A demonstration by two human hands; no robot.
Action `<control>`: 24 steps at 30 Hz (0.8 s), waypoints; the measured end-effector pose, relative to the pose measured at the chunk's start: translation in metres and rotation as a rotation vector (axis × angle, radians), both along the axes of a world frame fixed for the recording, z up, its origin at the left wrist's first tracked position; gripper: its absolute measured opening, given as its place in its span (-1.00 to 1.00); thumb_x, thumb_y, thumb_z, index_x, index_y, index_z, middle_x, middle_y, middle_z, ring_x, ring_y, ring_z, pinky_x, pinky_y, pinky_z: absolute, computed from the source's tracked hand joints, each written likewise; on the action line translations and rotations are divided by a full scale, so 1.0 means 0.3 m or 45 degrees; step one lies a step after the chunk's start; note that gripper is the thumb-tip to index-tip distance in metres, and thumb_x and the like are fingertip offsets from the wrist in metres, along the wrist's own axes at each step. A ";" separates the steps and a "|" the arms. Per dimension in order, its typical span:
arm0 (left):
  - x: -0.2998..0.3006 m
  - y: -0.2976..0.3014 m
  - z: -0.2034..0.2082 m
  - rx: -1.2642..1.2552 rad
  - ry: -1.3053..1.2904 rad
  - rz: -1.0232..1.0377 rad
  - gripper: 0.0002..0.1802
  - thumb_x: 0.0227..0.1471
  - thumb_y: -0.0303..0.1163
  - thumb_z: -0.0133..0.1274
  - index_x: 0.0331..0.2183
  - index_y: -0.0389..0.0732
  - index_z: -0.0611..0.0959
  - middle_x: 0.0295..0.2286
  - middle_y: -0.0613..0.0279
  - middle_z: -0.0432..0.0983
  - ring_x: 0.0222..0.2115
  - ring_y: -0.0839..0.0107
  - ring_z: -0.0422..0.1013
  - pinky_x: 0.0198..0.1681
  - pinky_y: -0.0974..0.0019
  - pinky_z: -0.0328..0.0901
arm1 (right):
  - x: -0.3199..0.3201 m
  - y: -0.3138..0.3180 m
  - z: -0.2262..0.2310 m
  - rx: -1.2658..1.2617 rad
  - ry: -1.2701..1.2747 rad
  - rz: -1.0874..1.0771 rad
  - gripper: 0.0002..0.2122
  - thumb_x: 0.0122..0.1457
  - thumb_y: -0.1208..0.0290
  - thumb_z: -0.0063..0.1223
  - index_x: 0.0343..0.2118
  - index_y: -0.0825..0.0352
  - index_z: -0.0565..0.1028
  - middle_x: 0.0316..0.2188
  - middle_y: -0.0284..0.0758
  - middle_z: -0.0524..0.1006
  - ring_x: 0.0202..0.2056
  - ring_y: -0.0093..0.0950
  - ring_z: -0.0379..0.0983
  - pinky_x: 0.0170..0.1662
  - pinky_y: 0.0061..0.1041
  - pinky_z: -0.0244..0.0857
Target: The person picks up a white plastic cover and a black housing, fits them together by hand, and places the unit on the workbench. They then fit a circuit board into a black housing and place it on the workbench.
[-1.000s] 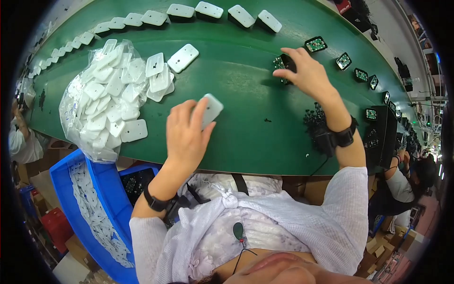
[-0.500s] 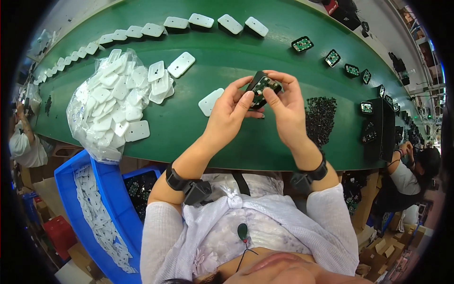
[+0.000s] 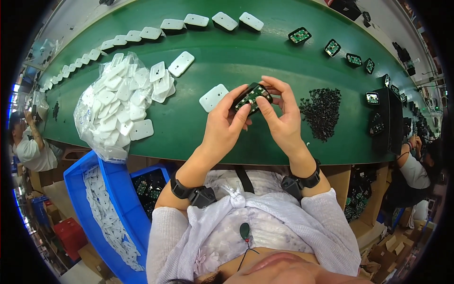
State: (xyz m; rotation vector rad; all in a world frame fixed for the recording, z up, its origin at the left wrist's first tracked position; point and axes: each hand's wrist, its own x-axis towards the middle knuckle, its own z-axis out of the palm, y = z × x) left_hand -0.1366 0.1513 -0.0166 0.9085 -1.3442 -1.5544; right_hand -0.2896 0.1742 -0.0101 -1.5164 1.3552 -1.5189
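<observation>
Above the green table I hold a small black housing with a green circuit board [image 3: 253,98] in it, tilted with the board side up. My left hand [image 3: 226,116] is closed round its left side, thumb along the near edge. My right hand [image 3: 283,112] grips the right side, with the thumb on the board's edge and the fingers curled past the far rim. A single white cover plate [image 3: 214,98] lies on the table just left of the housing. To the right of my right hand is a heap of small black parts [image 3: 322,113].
A clear plastic bag of white covers [image 3: 111,104] spills open at the left. Covered units [image 3: 184,21] line the far edge; housings with bare boards [image 3: 332,48] run down the right, near a black box [image 3: 387,120]. A blue bin [image 3: 125,222] holds white pieces. Other people sit at both sides.
Both hands have moved slightly left and nearer with the housing. It has turned so more of the board faces up, and my right thumb has shifted toward the board's edge.
</observation>
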 end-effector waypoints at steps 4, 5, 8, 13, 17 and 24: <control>0.014 0.005 0.013 -0.187 -0.181 -0.028 -0.55 0.13 -0.49 0.03 0.07 -0.29 0.41 -0.30 0.17 0.48 -0.51 0.55 0.44 -0.47 0.49 0.36 | -0.029 0.010 0.033 0.121 0.142 0.132 -0.67 0.18 0.48 0.08 0.02 0.35 0.41 -0.12 -0.32 0.45 -0.14 -0.54 0.41 -0.03 -0.54 0.29; 0.016 0.007 0.017 -0.186 -0.201 -0.033 -0.55 0.12 -0.49 0.04 0.06 -0.28 0.42 -0.32 0.17 0.47 -0.51 0.55 0.43 -0.46 0.49 0.36 | -0.030 0.011 0.027 0.117 0.072 0.162 -0.69 0.19 0.49 0.07 0.01 0.36 0.42 -0.12 -0.32 0.44 -0.14 -0.55 0.41 -0.04 -0.55 0.30; 0.017 0.014 0.024 -0.137 -0.175 0.029 -0.56 0.12 -0.49 0.05 0.05 -0.28 0.42 -0.31 0.15 0.47 -0.50 0.53 0.43 -0.44 0.48 0.36 | -0.012 0.021 0.011 0.116 -0.069 0.145 -0.71 0.21 0.49 0.05 -0.01 0.38 0.42 -0.13 -0.33 0.44 -0.14 -0.57 0.41 -0.05 -0.57 0.32; 0.007 0.026 0.018 -0.241 -0.212 0.088 -0.57 0.10 -0.49 0.07 0.02 -0.28 0.42 -0.32 0.15 0.47 -0.48 0.53 0.43 -0.43 0.49 0.35 | 0.028 0.039 -0.013 0.092 -0.280 0.042 -0.71 0.23 0.47 0.05 -0.01 0.41 0.40 -0.14 -0.34 0.43 -0.15 -0.59 0.40 -0.07 -0.61 0.33; 0.018 0.029 0.026 -0.162 -0.190 0.073 -0.58 0.10 -0.48 0.08 0.02 -0.28 0.43 -0.31 0.17 0.46 -0.45 0.54 0.43 -0.43 0.49 0.35 | 0.023 0.046 -0.028 0.165 -0.334 0.131 -0.68 0.24 0.47 0.03 0.02 0.42 0.34 -0.13 -0.30 0.42 -0.12 -0.57 0.39 -0.04 -0.59 0.32; 0.020 0.033 0.014 -0.118 -0.145 0.114 -0.62 0.13 -0.46 0.05 0.00 -0.30 0.44 -0.29 0.19 0.44 -0.45 0.55 0.41 -0.39 0.50 0.35 | 0.033 0.045 -0.045 0.048 -0.242 0.098 -0.69 0.22 0.44 0.05 -0.01 0.43 0.35 -0.11 -0.21 0.45 -0.16 -0.46 0.47 -0.07 -0.48 0.39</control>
